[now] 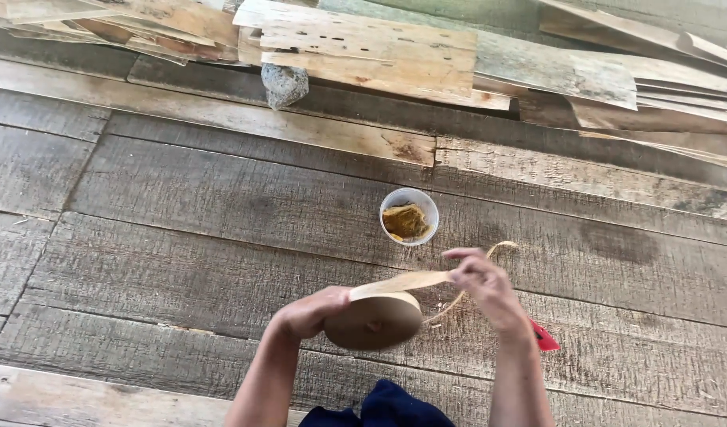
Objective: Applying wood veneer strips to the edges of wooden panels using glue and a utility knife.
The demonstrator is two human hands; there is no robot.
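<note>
My left hand (310,311) grips a thick roll of tan paper tape (373,321) from its left side, holding it just above the plank floor. A loose strip of tape (399,282) runs from the roll's top to my right hand (484,286), which pinches it. The strip's free end (502,247) curls upward past my fingers. A small white cup (409,216) with brownish-yellow paste stands on the planks just beyond both hands.
Grey weathered planks (182,205) form the floor. Thin veneer sheets (371,51) lie stacked along the far edge, with a grey stone (284,84) beneath them. A red object (544,338) pokes out behind my right wrist. Dark blue cloth (387,407) is at the bottom.
</note>
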